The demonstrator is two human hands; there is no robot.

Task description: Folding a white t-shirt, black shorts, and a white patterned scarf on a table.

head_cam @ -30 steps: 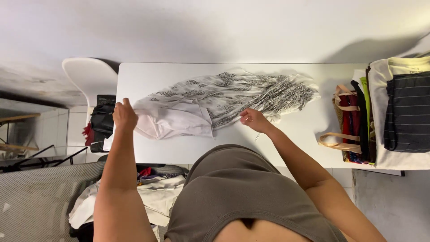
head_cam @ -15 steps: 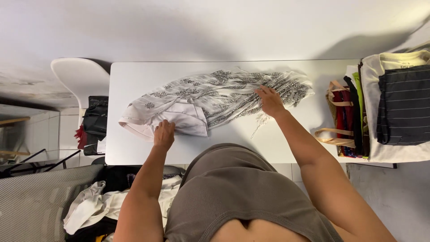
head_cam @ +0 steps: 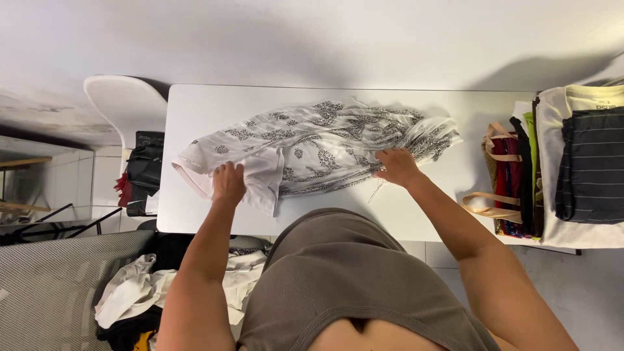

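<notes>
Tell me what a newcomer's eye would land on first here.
First, the white garment with grey print, spread across the middle of the white table, with the left hand pressing its plain near-left part and the right hand on its right part. Next, the stack of folded clothes at the table's right end, with bright fabrics and tan straps beside it.

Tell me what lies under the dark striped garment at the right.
The dark striped garment lies on a cream shirt, over a white folded piece. Anything lower in the stack is covered.

Head view, steeply down over table (head_cam: 195, 104)
</notes>
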